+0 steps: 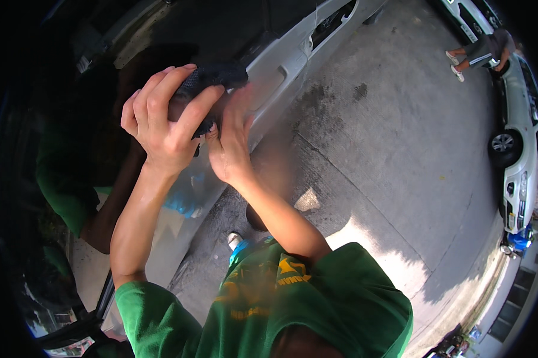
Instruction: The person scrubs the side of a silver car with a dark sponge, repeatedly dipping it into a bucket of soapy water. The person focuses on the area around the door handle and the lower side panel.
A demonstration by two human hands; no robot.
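My left hand [164,116] is raised in front of the dark side window of a silver car, its fingers curled around a bunched black cloth [218,74] with a mesh-like texture. Close beside it is my right hand [230,143], its thumb at the cloth's lower edge. The fingers of that hand are blurred, so their grip does not show clearly. Behind both hands lies the silver car door [269,89] with its handle recess. The dark glass [72,137] reflects my green shirt and arm.
Grey concrete ground [388,137] with damp patches spreads to the right. A white car [522,137] is parked at the far right, and a person [489,51] in dark trousers with side stripes is beside it. A blue motorcycle [521,238] stands near that car's front.
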